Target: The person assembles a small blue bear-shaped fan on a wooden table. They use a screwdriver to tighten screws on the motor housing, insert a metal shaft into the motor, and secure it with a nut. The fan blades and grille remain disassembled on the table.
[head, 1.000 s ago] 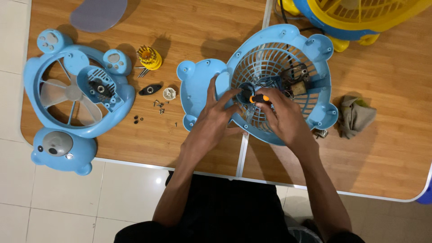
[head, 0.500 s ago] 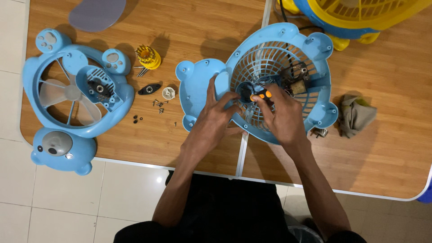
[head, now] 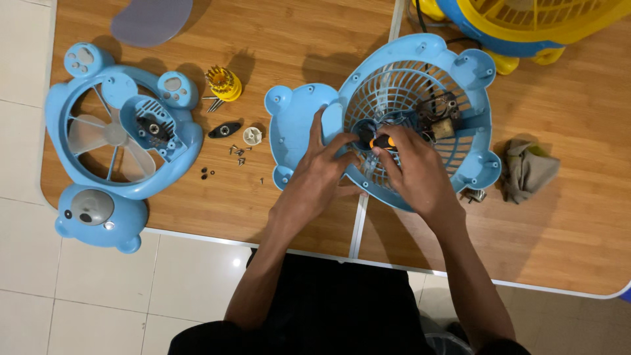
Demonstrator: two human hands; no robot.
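- The small screwdriver (head: 381, 142), with an orange-and-black handle, lay nearly level over the hub of the blue fan housing (head: 420, 118); its long axis ran left to right, and its working end pointed left toward the dark round hub, though the tip itself was hidden.
- The right hand (head: 414, 172) had its grip clamped on the screwdriver's handle, fingers curled over it.
- The left hand (head: 322, 172) rested on the housing, fingers spread and pressing at the hub beside the tool — its grip stood apart, closed on nothing.
- The housing was smooth, glossy plastic, rounded like a bear's head with ear-like lobes, its middle a ribbed grille of thin spokes; a small motor (head: 439, 118) with wires sat inside, right of the hub.
- It lay flat on the wood-grain counter (head: 276, 39), across the seam of two panels.
- To the left lay loose small screws (head: 238, 152), a white knob (head: 252, 136), a black oval part (head: 225, 129) and a yellow bit holder (head: 223, 82).
- Farther left sat another blue fan frame (head: 118, 131) with translucent blades.
- A crumpled cloth (head: 529, 167) lay to the right — well apart from the hands.
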